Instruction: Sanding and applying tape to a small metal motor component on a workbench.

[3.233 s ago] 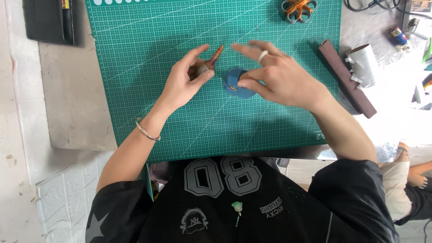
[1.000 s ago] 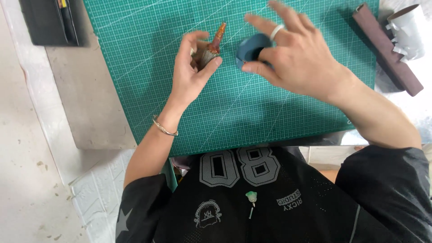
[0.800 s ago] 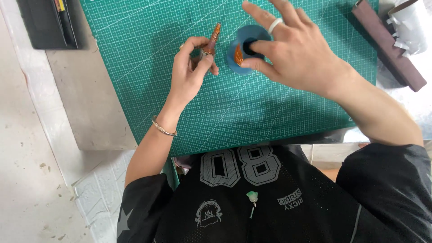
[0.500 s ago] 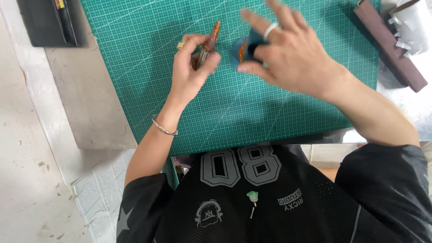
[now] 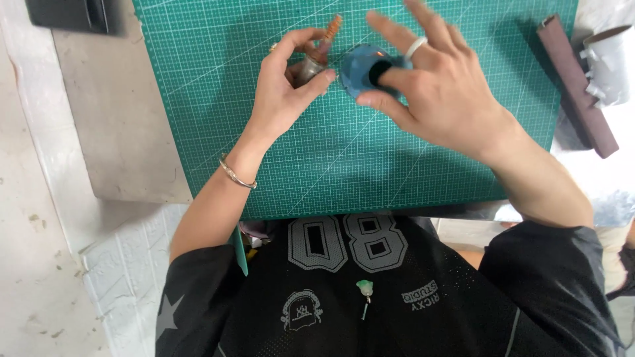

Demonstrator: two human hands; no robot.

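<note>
My left hand pinches a small metal cylinder with a copper-coloured threaded tip between thumb and fingers, over the green cutting mat. Just to its right, my right hand holds a round blue disc-shaped part with a dark hole between thumb and forefinger; the other fingers are spread above it, one wearing a ring. The two parts sit close together, almost touching. A thin bracelet circles my left wrist.
A long dark brown bar lies at the mat's right edge beside a grey cylindrical roll. A black tray sits at the top left on the grey table.
The view has shifted slightly. My right hand has turned the blue part, hiding the orange inside seen earlier. The left hand keeps hold of the metal piece beside it.
</note>
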